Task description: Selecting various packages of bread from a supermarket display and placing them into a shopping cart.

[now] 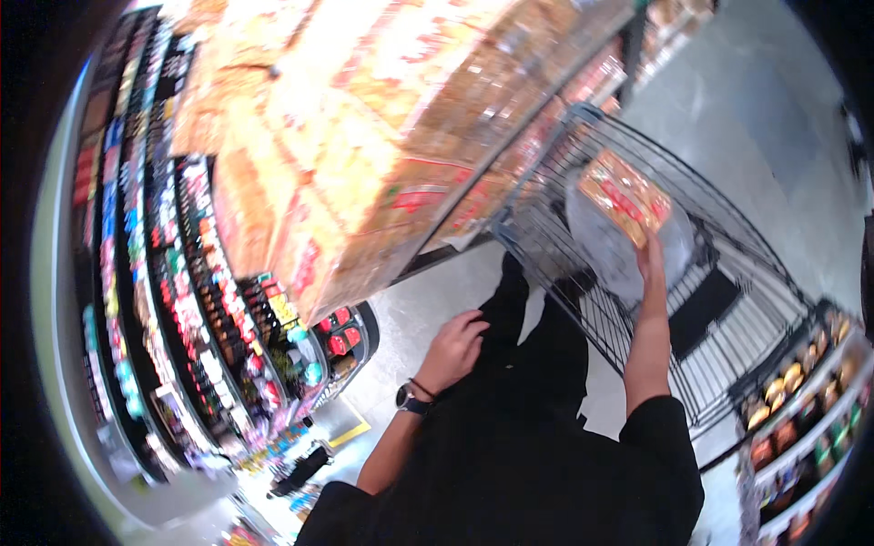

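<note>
My right hand (pixel 649 259) reaches out over a shopping cart (pixel 537 241) and grips the near end of a brown rectangular pack (pixel 625 196) with red markings. The pack looks like bread in clear wrap. Below it, inside the cart, lies a pale, translucent plastic bag (pixel 605 255); its contents cannot be made out. My left hand (pixel 452 350), with a dark watch (pixel 411 400) at its wrist, hangs in front of my body. Its fingers are loosely bent and somewhat apart, and I see nothing in them.
Close on the left rises a bright display of similar wrapped brown packs (pixel 364 191), its lower edge by the cart. Long curved shelves of small goods (pixel 173 282) fill the far left. Another goods shelf (pixel 810 400) borders the cart at lower right. Grey floor (pixel 737 109) extends beyond the cart.
</note>
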`<state>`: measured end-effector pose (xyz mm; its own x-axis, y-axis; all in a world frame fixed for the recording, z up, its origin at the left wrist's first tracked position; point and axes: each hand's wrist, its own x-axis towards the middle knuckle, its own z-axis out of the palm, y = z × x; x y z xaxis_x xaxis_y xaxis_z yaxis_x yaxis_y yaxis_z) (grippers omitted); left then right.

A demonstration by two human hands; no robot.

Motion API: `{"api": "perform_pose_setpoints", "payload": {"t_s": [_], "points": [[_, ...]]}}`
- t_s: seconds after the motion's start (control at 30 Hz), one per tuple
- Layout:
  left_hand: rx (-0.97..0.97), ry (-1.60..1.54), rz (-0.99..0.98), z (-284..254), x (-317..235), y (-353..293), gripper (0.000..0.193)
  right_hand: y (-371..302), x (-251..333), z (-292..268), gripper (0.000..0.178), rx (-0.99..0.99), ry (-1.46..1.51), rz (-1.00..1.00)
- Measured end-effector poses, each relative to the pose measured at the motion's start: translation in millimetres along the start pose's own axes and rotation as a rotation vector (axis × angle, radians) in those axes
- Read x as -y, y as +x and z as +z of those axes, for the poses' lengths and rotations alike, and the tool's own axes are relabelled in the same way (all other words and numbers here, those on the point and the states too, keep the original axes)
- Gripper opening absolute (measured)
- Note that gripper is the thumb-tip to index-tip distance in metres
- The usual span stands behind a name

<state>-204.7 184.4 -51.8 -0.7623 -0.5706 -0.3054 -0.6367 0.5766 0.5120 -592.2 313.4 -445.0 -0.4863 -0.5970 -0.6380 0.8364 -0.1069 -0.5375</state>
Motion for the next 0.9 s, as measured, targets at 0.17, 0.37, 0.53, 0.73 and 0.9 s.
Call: {"api": "perform_pose_setpoints", "payload": {"t_s": [0.17,0.37,0.53,0.73,0.9], "points": [[0.105,0.022,0.018,-2,-15,-1,0.031,-3,10,11,0.041,-0.055,-0.26,-0.038],[0.045,-0.008,0.134,-9,-11,20,0.029,-45,61,52,0.05,-0.16,-0.745,-0.627],[-0.043,-0.089,0.3,-5,-8,47,0.026,-163,135,113,0.066,-0.544,-1.485,-0.435],[0.07,-0.232,0.462,-3,-2,81,0.033,-250,188,109,0.066,-0.485,-1.413,-0.533],[0.173,-0.311,0.439,-17,-11,111,0.054,-369,232,189,0.061,-0.307,-1.097,-0.559]]}}
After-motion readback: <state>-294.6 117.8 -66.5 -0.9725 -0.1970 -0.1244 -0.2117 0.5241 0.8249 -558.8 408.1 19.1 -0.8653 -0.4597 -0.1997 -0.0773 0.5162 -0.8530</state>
